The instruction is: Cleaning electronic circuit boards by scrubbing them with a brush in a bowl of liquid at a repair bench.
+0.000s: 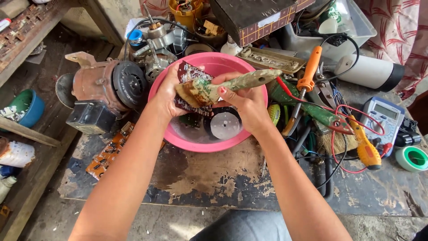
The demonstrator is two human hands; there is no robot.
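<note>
At about nine o'clock from the pink basin sat a rusty old motor, and just inboard of it the left hand was closed around the edge of a dark circuit board, holding it upright over the basin's middle. The right hand was wrapped tight on the handle of a worn paintbrush, its bristles pressed against the board's face. Out at three o'clock lay an orange-handled soldering iron, tangled red leads and a grey multimeter.
</note>
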